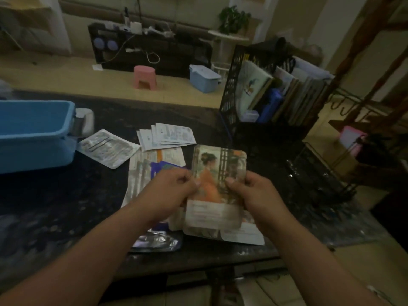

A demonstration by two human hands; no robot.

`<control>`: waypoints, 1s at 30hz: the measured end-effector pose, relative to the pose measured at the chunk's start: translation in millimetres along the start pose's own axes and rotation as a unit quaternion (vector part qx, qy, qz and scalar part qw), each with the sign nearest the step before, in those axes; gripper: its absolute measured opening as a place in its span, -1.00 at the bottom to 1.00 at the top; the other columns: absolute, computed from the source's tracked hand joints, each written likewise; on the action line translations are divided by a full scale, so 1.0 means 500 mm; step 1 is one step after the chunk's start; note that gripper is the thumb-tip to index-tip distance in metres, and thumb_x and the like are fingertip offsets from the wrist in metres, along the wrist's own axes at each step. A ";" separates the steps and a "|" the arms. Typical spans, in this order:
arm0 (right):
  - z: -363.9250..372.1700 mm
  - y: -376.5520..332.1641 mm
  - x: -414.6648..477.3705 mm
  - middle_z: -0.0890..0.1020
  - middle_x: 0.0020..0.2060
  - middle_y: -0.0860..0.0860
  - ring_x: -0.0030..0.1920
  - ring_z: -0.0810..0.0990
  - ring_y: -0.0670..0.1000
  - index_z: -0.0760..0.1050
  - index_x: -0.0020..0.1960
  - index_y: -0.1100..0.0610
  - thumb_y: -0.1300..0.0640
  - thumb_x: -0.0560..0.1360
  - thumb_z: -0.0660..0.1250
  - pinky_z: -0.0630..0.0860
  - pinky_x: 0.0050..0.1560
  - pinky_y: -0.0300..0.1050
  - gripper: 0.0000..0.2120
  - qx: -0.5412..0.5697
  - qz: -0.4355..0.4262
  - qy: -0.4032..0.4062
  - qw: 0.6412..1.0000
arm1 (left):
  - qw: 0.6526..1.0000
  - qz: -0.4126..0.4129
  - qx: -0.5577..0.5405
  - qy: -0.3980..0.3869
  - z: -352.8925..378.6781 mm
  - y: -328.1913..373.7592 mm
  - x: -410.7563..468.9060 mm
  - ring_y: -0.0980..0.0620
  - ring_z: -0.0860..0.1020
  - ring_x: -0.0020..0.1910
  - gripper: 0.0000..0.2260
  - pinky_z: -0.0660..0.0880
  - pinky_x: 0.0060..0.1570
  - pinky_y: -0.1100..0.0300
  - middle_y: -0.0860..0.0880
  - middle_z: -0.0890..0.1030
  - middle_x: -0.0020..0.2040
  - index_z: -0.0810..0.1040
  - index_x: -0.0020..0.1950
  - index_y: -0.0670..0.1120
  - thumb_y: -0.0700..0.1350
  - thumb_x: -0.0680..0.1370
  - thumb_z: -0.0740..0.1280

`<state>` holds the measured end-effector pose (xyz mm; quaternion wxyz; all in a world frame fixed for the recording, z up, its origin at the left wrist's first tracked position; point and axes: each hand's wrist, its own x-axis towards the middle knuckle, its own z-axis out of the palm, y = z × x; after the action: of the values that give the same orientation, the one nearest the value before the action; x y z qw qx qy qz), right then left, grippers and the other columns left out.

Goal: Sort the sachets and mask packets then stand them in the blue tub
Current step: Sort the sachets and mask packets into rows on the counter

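Observation:
Both hands hold a mask packet (217,173) printed with a figure in an orange robe, lifted above the dark table. My left hand (170,191) pinches its left edge and my right hand (249,193) grips its right edge, thumb on the front. Under my hands lie more packets, among them a white and purple one (152,171) and a silvery one (154,241). Farther back sit a fan of small white sachets (170,135) and a silver packet (108,147). The blue tub (33,133) stands at the left, open, its inside looking bare.
A black mesh file rack (265,91) full of books stands at the right on the table. A wire stand (320,173) sits at the right edge. On the floor beyond are a pink stool (145,77) and a light blue lidded box (204,78).

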<state>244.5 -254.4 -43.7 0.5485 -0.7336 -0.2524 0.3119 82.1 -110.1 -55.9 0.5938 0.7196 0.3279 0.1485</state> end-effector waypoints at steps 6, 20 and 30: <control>-0.149 0.072 0.062 0.79 -0.09 0.04 -0.09 0.78 0.06 0.73 0.04 0.10 0.17 0.62 0.42 0.66 -0.04 -0.01 -0.90 -0.087 0.071 0.077 0.991 | 0.994 -0.011 -0.020 0.111 -0.030 -0.003 0.026 -0.06 0.70 -0.16 -0.89 0.59 -0.09 0.00 -0.02 0.76 -0.12 0.68 0.06 -0.07 -0.12 0.69 0.35; -0.106 0.145 0.103 0.57 -0.16 -0.03 -0.20 0.57 0.02 0.42 -0.07 0.00 -0.17 0.39 0.49 0.52 -0.26 -0.04 -0.66 -0.507 0.072 0.133 0.849 | 0.983 -0.012 -0.070 0.168 -0.084 -0.016 0.026 0.02 0.68 -0.23 -0.83 0.51 -0.22 0.21 -0.08 0.76 -0.15 0.69 0.03 -0.11 -0.17 0.69 0.30; 0.146 0.035 0.254 0.60 -0.04 -0.03 -0.04 0.59 0.02 0.55 0.05 0.00 0.01 0.57 0.41 0.55 0.02 0.00 -0.90 -0.483 -0.177 -0.009 0.857 | 0.935 -0.034 -0.239 0.261 -0.185 -0.048 0.046 -0.03 0.65 -0.06 -0.89 0.49 -0.18 0.11 -0.09 0.74 0.03 0.68 0.09 -0.02 -0.11 0.67 0.34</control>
<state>277.5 -121.3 -98.5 0.1685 -0.8468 -0.5015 0.0551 36.4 -23.1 -59.5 0.6469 0.4806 0.4500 0.3847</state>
